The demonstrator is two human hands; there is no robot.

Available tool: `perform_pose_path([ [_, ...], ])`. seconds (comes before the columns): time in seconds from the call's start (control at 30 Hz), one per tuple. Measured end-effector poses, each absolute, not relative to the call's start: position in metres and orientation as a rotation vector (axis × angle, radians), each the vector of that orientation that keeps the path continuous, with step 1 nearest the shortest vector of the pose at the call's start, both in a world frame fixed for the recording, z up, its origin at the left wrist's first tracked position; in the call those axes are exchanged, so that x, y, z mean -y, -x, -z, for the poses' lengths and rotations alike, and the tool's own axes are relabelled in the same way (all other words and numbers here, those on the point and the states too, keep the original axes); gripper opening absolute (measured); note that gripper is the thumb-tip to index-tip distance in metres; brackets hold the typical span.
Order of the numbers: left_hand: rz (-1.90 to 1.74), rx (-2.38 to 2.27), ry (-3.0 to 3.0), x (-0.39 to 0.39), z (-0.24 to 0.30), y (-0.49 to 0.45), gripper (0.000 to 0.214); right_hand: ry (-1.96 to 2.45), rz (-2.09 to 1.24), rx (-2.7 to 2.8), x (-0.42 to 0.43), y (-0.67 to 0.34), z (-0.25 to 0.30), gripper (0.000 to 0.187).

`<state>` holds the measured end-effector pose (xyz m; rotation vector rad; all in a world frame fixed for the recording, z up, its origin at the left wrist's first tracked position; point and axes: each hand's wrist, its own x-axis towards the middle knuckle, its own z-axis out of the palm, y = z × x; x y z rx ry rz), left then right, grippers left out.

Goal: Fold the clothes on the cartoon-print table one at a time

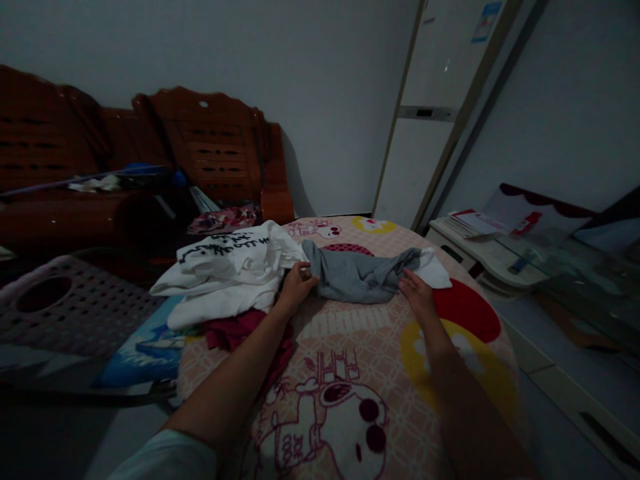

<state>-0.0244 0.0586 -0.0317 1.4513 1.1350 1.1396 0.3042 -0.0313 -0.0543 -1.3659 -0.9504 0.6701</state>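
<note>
1. Lying across the far part of the round table with the pink cartoon-dog cloth [350, 347] is a soft grey crumpled piece of clothing [357, 275].
2. The left hand [296, 285] pinches the left end of the grey clothing between thumb and fingers.
3. The right hand [419, 297] is open and rests flat on the right end of the grey clothing, pressing it down.
4. A small white cloth [434, 268] peeks out from under the right end.
5. Just left of the grey clothing is a pile: a white shirt with black letters [227, 257] on top and a dark red cloth [235, 331] under it.
6. I think the grey clothing is only stretched out a bit so far. It looks bunched and wrinkled, not smooth and not folded.
7. The pile looks untouched, so most of the work seems left.
8. A brown wooden bench [220, 150] stands behind, and a tall white fridge [430, 120] is by the wall.
</note>
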Motion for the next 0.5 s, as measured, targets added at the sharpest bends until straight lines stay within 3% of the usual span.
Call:
perform_pose_path([
  [0.13,-0.918,-1.140,-1.748,-0.055,0.031,0.022,0.034,1.529,-0.437,1.235,0.031,-0.287,0.054,0.039],
  [0.23,-0.927,-1.107,-1.822,-0.051,0.026,0.017,0.033,1.558,-0.369,1.319,0.033,-0.282,0.049,0.020],
  [0.37,-1.281,-0.985,-1.490,-0.048,0.016,0.016,0.039,1.336,-0.467,0.933,0.036,-0.292,0.037,0.026],
  [0.5,-1.236,-1.021,-1.285,-0.050,0.016,0.021,0.039,1.211,-0.522,0.533,0.039,-0.308,0.032,0.032],
])
